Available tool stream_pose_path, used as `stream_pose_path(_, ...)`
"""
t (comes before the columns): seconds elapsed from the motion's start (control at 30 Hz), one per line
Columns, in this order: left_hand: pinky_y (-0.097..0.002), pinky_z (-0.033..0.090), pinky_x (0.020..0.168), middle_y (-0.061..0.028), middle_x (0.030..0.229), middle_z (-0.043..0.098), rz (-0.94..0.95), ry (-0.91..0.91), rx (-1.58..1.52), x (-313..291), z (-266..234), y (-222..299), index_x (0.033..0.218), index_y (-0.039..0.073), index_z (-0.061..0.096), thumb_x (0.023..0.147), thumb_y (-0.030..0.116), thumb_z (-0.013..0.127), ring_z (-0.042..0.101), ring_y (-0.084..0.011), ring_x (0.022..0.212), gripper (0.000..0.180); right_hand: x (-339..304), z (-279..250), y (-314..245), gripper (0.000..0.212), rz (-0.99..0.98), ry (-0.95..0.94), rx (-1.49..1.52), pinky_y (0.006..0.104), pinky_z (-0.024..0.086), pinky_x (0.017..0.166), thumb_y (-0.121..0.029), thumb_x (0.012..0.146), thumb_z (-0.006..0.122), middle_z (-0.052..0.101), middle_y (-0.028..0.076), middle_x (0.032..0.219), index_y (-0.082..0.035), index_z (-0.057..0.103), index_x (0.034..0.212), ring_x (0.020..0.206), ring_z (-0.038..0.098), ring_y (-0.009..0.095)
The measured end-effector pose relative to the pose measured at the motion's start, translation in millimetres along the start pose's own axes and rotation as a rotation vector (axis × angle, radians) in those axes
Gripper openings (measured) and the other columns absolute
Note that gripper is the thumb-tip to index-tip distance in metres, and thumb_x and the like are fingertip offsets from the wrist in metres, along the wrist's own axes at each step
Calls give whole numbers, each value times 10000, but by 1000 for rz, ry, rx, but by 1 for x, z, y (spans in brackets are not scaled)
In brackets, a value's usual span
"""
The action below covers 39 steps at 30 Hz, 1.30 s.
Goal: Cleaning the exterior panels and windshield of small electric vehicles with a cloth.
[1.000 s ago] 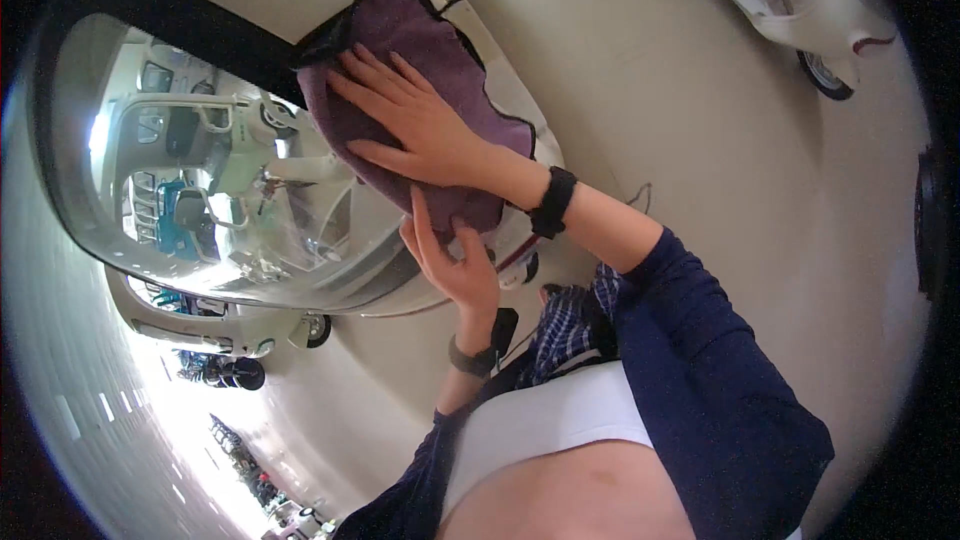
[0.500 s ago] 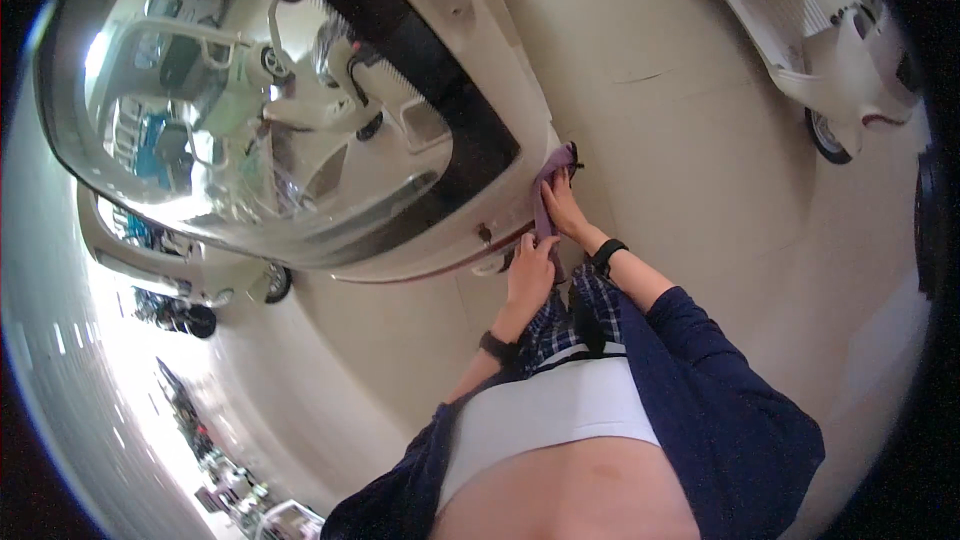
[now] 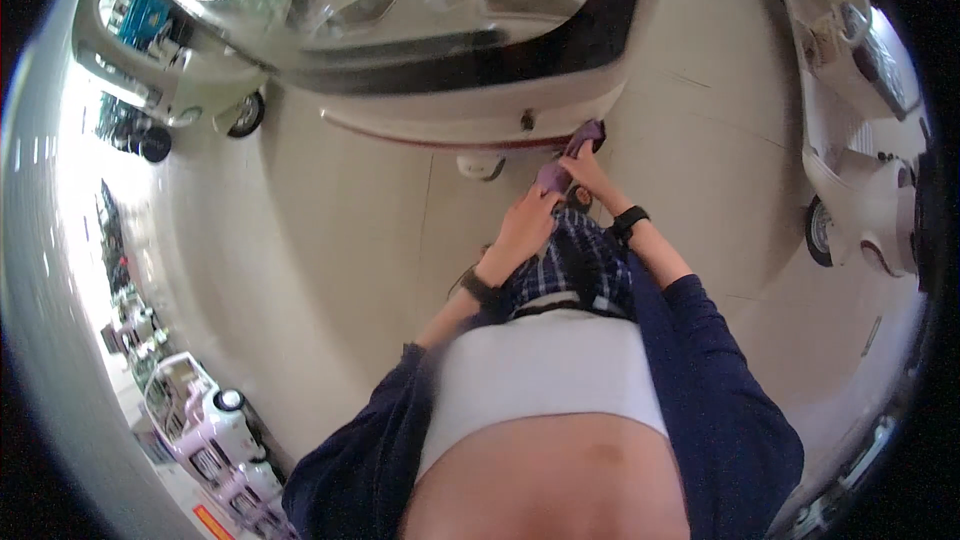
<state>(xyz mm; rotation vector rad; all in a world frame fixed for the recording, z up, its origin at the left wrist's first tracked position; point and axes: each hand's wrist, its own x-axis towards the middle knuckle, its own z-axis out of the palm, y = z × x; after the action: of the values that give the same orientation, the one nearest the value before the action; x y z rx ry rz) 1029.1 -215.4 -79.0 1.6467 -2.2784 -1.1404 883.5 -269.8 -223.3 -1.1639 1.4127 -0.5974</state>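
white scooter (image 3: 860, 170) far right | pale lilac toy cars (image 3: 200, 420) lower left | beige floor (image 3: 330, 270)

Both hands meet on a purple cloth (image 3: 565, 162) held against the lower edge of a cream-coloured car body (image 3: 470, 115), just beside a small dark fitting (image 3: 526, 121) on that panel. Right hand (image 3: 590, 172) grips the far part of the cloth; a black wristband (image 3: 630, 222) sits on that wrist. Left hand (image 3: 527, 225) touches the near end of the cloth, dark band on its wrist too. Sleeves are navy. A dark window frame (image 3: 560, 45) runs above the panel, glass blurred. Pale glossy floor (image 3: 330, 270) all round. Far left, a small cream car (image 3: 170, 70); near left, a lilac toy-sized car (image 3: 205, 420); right, a white scooter (image 3: 860, 180).
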Motion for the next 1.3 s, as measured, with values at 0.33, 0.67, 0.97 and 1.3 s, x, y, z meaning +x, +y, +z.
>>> stream_pose_path(0.33,-400,436,671,-141,907,510,124,58,150,-51,11,-51,970,75,524,673,33,484,518,-312,813,302,-24,60,-31,415,-175,-315,-380,396,397,760,-91,691,480,506,250,1005,17,416,1086,912,490,387)
stream_pose_path(0.67,-401,393,792,-183,992,511,-223,341,-142,-161,-4,-109,1152,57,407,690,-32,461,488,-345,919,473,-57,161,-75,348,-271,-540,-583,404,416,745,-259,789,480,534,205,988,-7,467,1029,894,514,355)
stream_pose_path(0.97,-295,436,746,-99,842,595,-210,1333,-6,-251,-110,-119,912,2,552,788,2,513,566,-182,813,130,-67,179,-122,236,-484,-617,-884,425,421,708,-197,747,485,566,185,899,-49,508,929,852,527,344)
stream_pose_path(1.3,-467,389,814,-210,965,517,812,1978,503,-360,-271,36,1063,-16,459,861,352,368,486,-340,922,430,-61,156,-180,252,-589,-504,-797,425,401,666,-210,769,508,546,222,843,-22,466,931,806,502,396)
